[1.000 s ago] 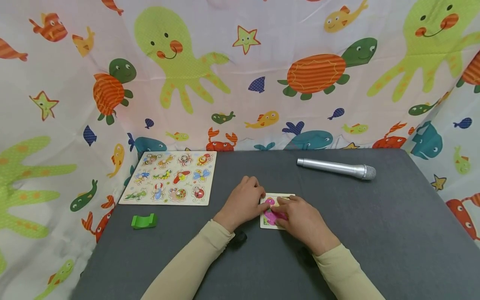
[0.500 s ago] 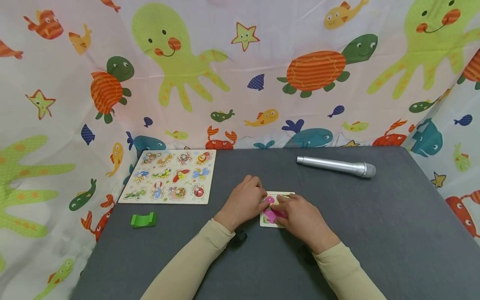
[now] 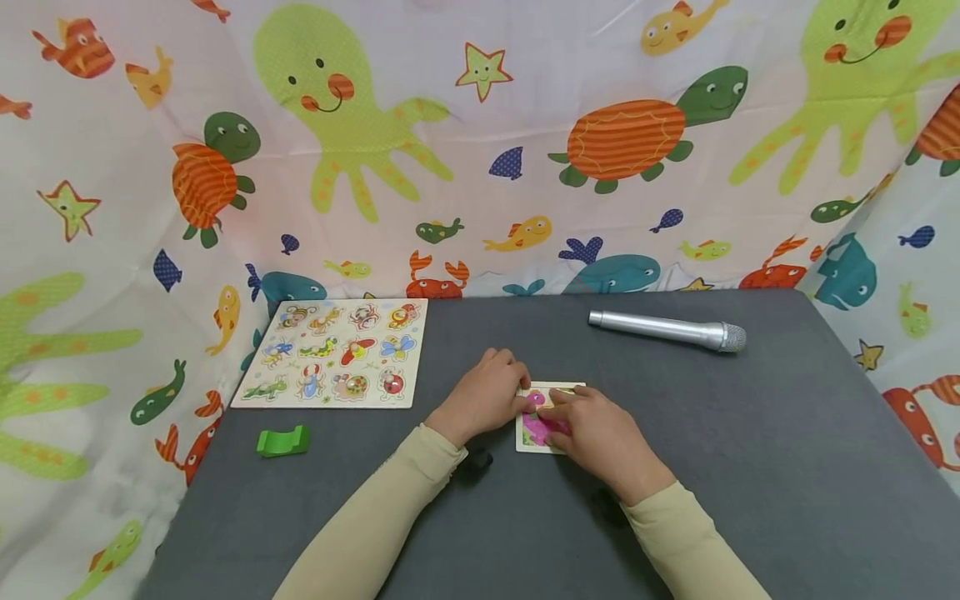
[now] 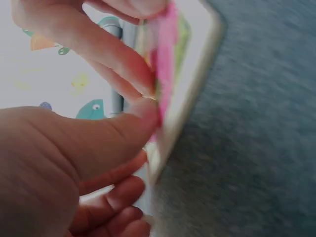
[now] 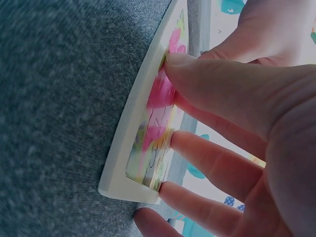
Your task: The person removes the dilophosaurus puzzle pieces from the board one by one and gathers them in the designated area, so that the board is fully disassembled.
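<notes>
A small jigsaw puzzle (image 3: 532,446) with a pale frame and a pink figure lies on the table in front of me. At its left edge is my left hand (image 3: 483,400), its thumb (image 4: 140,116) on the pink picture and its other fingers curled by the frame. My right hand (image 3: 603,437) covers the puzzle's right part. In the right wrist view its thumb and index finger pinch a darker pink puzzle piece (image 5: 160,94) at the picture. The middle and ring fingertips (image 5: 177,138) touch lower down the puzzle.
A peg puzzle board (image 3: 330,354) with insect pictures lies at the back left. In front of it sits a green curved block (image 3: 282,442). A silver microphone (image 3: 667,329) lies at the back right. A printed cloth (image 3: 480,167) surrounds the grey table (image 3: 750,467).
The head view has shifted slightly. Both hands stay at the jigsaw puzzle in nearly the same pose, and the other things have not moved.
</notes>
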Motion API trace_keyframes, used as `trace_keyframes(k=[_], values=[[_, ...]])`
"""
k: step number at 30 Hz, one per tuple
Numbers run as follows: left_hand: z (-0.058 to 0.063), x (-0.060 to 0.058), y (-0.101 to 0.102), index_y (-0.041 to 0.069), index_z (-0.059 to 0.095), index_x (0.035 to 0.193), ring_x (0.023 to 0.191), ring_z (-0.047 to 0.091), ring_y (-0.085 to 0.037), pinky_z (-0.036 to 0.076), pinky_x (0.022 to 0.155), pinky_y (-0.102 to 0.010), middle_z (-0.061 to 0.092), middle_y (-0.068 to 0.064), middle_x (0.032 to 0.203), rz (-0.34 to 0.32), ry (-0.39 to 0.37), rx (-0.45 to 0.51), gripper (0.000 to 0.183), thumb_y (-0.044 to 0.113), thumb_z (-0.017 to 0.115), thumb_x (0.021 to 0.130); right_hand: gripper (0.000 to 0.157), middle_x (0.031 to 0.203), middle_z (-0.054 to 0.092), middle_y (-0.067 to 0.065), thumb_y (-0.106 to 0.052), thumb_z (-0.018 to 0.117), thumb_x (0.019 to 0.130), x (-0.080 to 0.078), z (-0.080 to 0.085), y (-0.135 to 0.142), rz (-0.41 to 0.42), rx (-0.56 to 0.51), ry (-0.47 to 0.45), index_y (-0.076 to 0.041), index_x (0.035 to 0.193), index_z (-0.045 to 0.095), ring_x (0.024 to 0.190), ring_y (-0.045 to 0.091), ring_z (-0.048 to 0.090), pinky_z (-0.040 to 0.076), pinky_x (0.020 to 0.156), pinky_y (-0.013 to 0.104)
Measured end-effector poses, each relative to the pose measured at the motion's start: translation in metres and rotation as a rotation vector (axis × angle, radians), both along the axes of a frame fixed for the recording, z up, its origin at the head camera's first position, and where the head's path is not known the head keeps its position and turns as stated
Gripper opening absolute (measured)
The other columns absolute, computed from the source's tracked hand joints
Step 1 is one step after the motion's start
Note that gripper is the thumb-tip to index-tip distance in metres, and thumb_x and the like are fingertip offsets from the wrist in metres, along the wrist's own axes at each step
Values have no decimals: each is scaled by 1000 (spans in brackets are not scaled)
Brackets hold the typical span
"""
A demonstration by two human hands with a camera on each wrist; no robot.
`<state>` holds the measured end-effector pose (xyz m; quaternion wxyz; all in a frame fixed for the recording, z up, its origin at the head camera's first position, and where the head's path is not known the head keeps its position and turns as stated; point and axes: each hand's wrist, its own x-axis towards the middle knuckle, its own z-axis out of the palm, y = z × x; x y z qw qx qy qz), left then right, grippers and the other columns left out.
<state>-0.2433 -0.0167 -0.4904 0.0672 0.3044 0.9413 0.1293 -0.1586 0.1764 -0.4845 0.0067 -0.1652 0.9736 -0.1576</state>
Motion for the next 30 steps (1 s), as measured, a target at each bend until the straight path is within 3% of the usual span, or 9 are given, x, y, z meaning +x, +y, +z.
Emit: trace_keyframes(k=[7,14,19,26,30], values=[[4,-3,-1,12,76,116,103,57,-19,55,93,-35,66,-5,113,30,-122,34,33,38,82,97,37,147,69,15,-29,87,92,1,0,-2,-2,2,-7,-20,127,82,135,49,64,59,102,60],[5,-4,2,11,73,117,86,59,-14,51,76,-27,65,-1,97,60,-195,149,31,32,83,97,36,147,69,14,-28,86,93,1,2,-1,-3,11,-2,-20,128,82,135,48,64,59,100,59],[3,-5,3,12,72,120,83,58,-12,49,73,-25,63,2,91,99,-257,214,32,27,85,95,36,148,69,14,-28,86,93,0,2,-1,-1,22,-5,-20,128,81,136,47,63,60,98,60],[3,-6,2,13,76,122,84,59,-13,49,72,-24,65,2,89,105,-282,227,33,27,85,94,37,149,68,14,-29,85,94,-1,2,-1,2,28,-6,-20,129,81,137,47,63,60,98,60],[2,-7,1,15,79,117,83,60,-13,50,73,-24,68,3,89,101,-279,264,22,25,81,98,38,150,68,14,-29,85,94,0,1,0,5,33,-14,-20,130,81,137,47,62,60,99,60]])
